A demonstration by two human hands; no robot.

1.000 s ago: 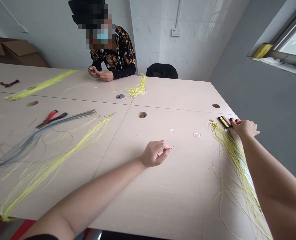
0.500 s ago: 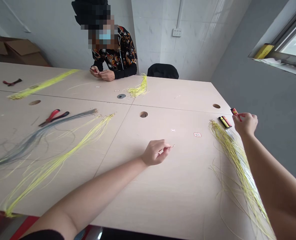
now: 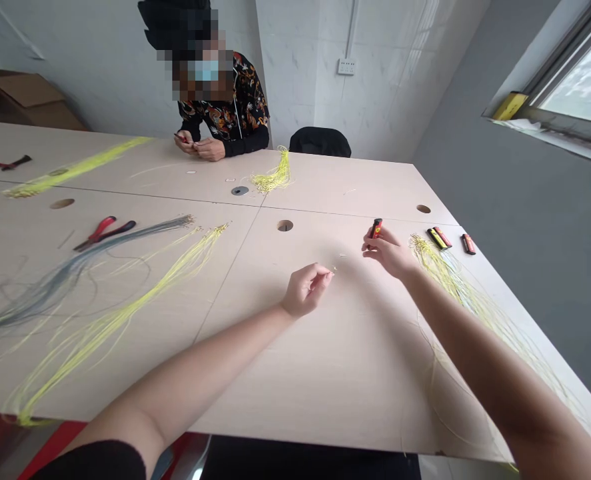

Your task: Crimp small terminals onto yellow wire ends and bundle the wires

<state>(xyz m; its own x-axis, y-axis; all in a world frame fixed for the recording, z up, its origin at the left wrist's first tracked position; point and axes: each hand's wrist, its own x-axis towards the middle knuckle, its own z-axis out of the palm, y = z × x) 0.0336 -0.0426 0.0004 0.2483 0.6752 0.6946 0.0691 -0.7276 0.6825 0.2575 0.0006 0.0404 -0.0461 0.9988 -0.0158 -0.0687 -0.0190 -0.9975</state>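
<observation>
My left hand (image 3: 306, 290) is closed in a pinch above the middle of the table. A tiny hooked piece of metal or wire (image 3: 335, 269) sticks out from its fingertips; its exact kind is too small to make out. To the right and slightly farther off, my right hand (image 3: 394, 255) grips a red and black lighter (image 3: 376, 229), held upright. Several strands of yellow cord (image 3: 458, 283) with small metal-looking ends lie beyond my right forearm. Near their ends rest two lighters side by side (image 3: 440, 238) and another red lighter (image 3: 468, 244).
Bundles of yellow cord (image 3: 158, 287) and grey cord (image 3: 82, 257) lie on the left, near red-handled pliers (image 3: 100, 233). Across the table (image 3: 275, 387) sits a person (image 3: 225, 120), hands together. A cable hole (image 3: 285, 225) lies beyond my left hand.
My right hand has come left from the table's right side, carrying the lighter toward my left hand. A red lighter now shows where that hand was. My left hand has risen slightly.
</observation>
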